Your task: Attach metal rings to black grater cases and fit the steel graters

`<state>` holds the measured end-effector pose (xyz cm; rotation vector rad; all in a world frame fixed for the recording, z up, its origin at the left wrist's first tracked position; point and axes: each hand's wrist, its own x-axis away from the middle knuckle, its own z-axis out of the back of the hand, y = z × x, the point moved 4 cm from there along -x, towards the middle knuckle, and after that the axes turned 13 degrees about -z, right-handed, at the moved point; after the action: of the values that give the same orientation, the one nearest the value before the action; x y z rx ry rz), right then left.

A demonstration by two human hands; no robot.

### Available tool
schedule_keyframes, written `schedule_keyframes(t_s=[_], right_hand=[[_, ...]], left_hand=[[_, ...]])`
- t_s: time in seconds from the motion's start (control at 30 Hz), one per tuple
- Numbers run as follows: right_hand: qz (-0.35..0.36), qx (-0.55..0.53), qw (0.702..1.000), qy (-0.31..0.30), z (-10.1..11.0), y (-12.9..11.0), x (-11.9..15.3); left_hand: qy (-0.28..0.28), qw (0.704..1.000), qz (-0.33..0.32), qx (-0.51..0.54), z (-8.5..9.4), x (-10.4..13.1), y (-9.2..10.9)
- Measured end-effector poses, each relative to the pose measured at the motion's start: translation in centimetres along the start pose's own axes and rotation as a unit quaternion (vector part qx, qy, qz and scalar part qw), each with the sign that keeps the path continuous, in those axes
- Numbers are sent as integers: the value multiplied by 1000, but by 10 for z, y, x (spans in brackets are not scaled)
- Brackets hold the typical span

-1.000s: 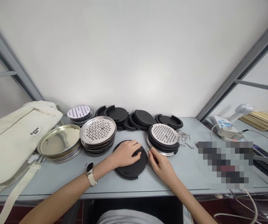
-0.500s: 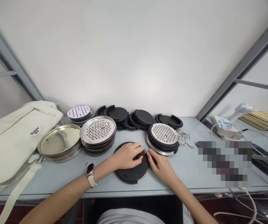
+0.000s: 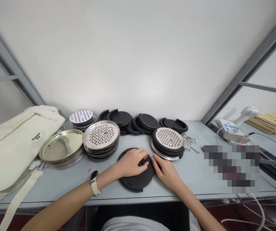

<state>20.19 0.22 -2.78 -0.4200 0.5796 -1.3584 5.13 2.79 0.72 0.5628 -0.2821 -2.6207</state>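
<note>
A round black disc [image 3: 138, 181] with a thin metal edge showing at its right lies flat on the table in front of me. My left hand [image 3: 135, 162] rests across its top, fingers curled round the far right edge. At that same edge a small metal clip [image 3: 149, 156] shows between my two hands. My right hand [image 3: 163, 166] pinches this clip between thumb and forefinger. Just beyond, black holders with a perforated metal plate [image 3: 169, 138] on top are stacked. Several loose metal clips [image 3: 188, 138] lie to their right.
Left of the disc stand a stack of perforated metal plates [image 3: 101, 136] and a stack of gold-coloured round lids [image 3: 63, 146]. Black round holders [image 3: 148, 122] line the wall. A cream bag [image 3: 15, 150] lies far left; a white scanner [image 3: 246, 114] stands at the right.
The black disc has shifted slightly toward me and turned a little under my left hand. My right hand keeps its pinch at the clip.
</note>
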Motion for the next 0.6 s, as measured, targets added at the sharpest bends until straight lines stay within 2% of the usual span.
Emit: schedule_keyframes(t_s=[0.1,0.3,0.6], right_hand=[[1,-13,1000,-6,0,1,0],[13,-47,999,-24,-1,1,0],[13,-68,997,-16,-2,0,1]], left_hand=[[5,1000,-6,5,2,1,1],[13,997,-75,31,5,0,6],[18,996,-80,29,3,0,6]])
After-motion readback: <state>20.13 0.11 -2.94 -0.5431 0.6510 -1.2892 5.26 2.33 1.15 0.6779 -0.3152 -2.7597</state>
